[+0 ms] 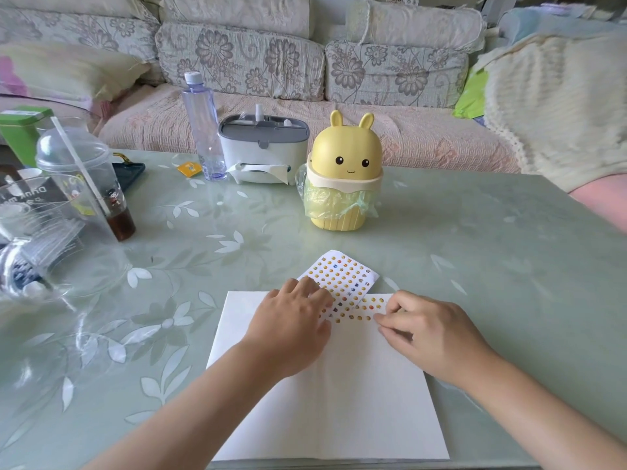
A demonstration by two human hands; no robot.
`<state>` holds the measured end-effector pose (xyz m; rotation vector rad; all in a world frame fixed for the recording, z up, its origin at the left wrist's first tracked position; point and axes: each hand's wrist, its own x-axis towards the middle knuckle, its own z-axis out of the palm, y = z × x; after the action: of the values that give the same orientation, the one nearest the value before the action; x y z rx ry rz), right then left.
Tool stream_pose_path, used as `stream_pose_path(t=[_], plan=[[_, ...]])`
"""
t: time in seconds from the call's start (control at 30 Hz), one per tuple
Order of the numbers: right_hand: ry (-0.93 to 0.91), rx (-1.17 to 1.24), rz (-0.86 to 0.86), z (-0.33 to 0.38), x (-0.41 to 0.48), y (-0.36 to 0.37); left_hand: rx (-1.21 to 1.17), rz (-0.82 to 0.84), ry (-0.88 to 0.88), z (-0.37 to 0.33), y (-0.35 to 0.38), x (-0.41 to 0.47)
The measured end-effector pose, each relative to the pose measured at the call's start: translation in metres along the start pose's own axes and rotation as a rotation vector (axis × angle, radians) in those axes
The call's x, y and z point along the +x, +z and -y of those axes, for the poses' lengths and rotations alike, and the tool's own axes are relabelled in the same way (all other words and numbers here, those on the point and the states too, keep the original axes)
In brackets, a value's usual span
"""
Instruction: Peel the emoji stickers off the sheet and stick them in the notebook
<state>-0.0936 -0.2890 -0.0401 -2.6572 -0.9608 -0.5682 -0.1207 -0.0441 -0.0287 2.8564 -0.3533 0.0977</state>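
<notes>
An open white notebook [325,401] lies flat at the near edge of the table. A white sheet of small emoji stickers [342,276] lies slanted across the notebook's top edge. Several emoji stickers [371,305] sit in rows on the top of the right page. My left hand [288,330] rests on the sheet's lower left part with its fingers spread flat. My right hand [431,330] hovers over the right page with curled fingers, its fingertips touching the page beside the stuck rows. Whether a sticker is under the fingertips cannot be seen.
A yellow bunny-shaped bin [344,174] with a green bag stands behind the sheet. A tissue box [263,147] and a water bottle [202,127] stand farther back. A plastic cup with a straw [84,178] and clear containers [37,239] crowd the left. A sofa [305,62] lies beyond.
</notes>
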Motion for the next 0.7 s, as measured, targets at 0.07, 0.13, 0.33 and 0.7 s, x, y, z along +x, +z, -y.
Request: stream_pose_path(t=[0.07, 0.13, 0.33, 0.7], plan=[[0.097, 0.049, -0.002, 0.002, -0.003, -0.001, -0.002, -0.001, -0.004, -0.001, 0.000, 0.000], [0.241, 0.144, -0.016, 0.004, -0.004, -0.001, 0.000, -0.002, -0.010, -0.001, 0.000, 0.001], [0.231, 0.048, -0.197, 0.002, 0.005, 0.009, 0.016, -0.012, -0.019, -0.006, 0.002, 0.000], [-0.001, -0.002, -0.014, -0.005, 0.003, 0.009, 0.012, -0.019, -0.011, -0.006, 0.002, -0.001]])
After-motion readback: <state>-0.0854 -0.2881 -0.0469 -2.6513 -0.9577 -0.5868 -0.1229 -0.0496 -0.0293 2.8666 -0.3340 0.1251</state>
